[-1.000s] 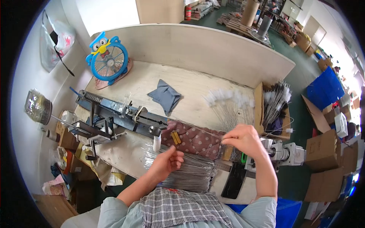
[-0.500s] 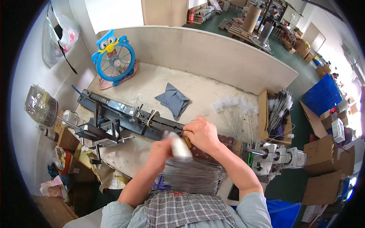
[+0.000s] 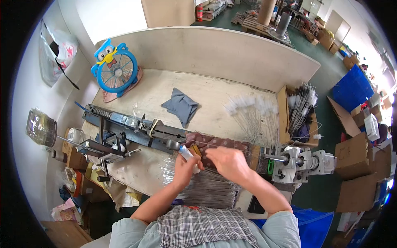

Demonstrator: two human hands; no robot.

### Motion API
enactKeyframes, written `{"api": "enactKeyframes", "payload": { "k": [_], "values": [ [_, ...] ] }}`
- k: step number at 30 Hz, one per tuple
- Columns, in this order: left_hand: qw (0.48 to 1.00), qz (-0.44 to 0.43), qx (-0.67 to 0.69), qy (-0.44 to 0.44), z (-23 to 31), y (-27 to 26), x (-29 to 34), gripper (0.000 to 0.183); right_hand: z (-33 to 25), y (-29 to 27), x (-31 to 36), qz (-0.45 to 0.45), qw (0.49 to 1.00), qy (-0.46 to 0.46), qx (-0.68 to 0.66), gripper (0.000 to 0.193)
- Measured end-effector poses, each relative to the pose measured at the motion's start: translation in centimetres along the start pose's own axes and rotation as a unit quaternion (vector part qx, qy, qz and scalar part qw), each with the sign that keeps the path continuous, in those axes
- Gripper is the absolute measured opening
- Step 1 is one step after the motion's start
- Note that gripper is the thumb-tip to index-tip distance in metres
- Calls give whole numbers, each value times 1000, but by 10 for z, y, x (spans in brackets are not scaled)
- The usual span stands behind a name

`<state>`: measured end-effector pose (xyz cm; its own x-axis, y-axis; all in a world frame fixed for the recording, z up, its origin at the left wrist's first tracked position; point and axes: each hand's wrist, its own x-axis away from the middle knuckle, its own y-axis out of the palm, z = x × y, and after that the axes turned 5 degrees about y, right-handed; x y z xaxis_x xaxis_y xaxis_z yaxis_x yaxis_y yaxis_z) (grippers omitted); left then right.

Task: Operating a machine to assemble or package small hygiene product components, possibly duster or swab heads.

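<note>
White-handled tool [image 3: 187, 154] wrapped in left hand [image 3: 185, 168].
Right of it, right hand [image 3: 229, 162] curls over polka-dot cloth [image 3: 204, 139]; whether pinching anything, I cannot tell.

The left hand [image 3: 186, 170] partly covers a white-and-blue-handled tool with a round grey head [image 3: 186, 153]. Whether the right hand [image 3: 227, 162] pinches anything is hidden; its forearm partly covers a flat black rectangular object [image 3: 256, 206].
</note>
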<state>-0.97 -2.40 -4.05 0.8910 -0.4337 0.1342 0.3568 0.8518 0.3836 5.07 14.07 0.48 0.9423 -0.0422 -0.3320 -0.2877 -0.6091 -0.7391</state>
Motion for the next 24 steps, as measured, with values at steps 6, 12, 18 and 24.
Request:
{"api": "enactKeyframes", "payload": {
  "k": [6, 12, 18, 24],
  "values": [
    [939, -52, -338, 30, 21, -8, -7, 11, 15, 55, -17, -40, 993, 113, -15, 17],
    [988, 147, -27, -39, 26, -108, 10, 29, 10, 31, -13, -91, 995, 39, -30, 17],
    [947, 278, 130, -95, 49, -181, 31, 25, 3, 17, -6, -114, 991, 68, -16, 19],
    [941, 309, 122, -70, 43, -190, 27, 17, -7, 6, -6, -103, 993, 54, -15, 14]
  ]
}}
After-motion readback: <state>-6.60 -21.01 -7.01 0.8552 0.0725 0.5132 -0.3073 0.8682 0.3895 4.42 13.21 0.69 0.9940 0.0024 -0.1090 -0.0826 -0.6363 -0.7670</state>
